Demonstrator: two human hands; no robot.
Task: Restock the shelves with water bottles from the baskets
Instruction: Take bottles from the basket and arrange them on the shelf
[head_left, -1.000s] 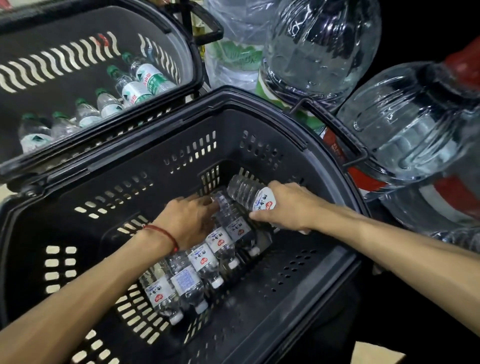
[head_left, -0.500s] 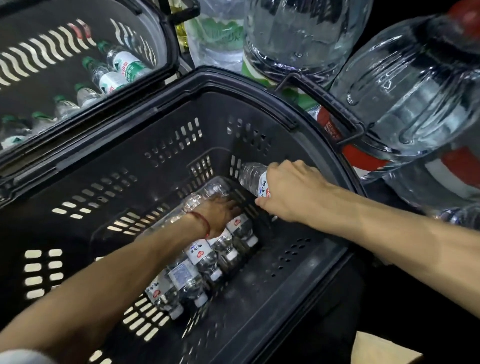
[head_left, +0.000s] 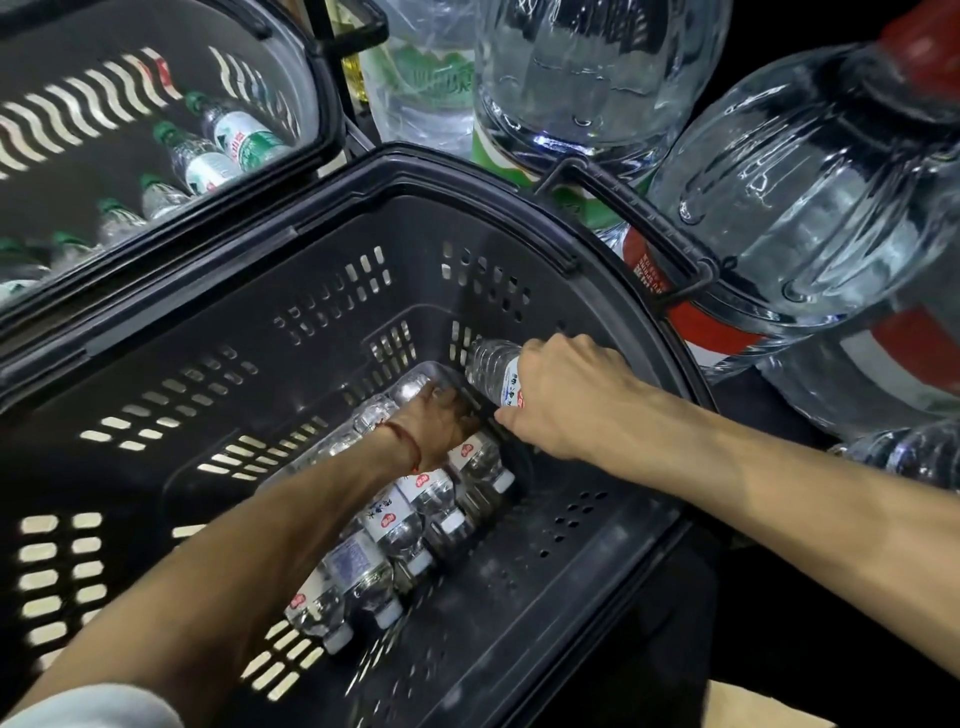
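Observation:
A dark plastic basket (head_left: 332, 291) fills the middle of the view. On its floor lies a row of several small clear water bottles (head_left: 400, 525) with white caps and white labels. My left hand (head_left: 441, 421), a red cord at its wrist, reaches down onto the far end of that row with its fingers curled round a bottle there. My right hand (head_left: 561, 395) grips another small water bottle (head_left: 493, 366) by its label, lifted above the row near the basket's far wall.
A second dark basket (head_left: 291, 67) at the upper left holds several green-capped bottles (head_left: 228, 137). Big clear water jugs (head_left: 810, 187) with red and green labels crowd the right and top. The near basket's handle (head_left: 649, 218) lies against a jug.
My left hand has pushed deeper into the basket toward the far end of the row. My right hand has lifted its bottle slightly up and back. The view has shifted closer.

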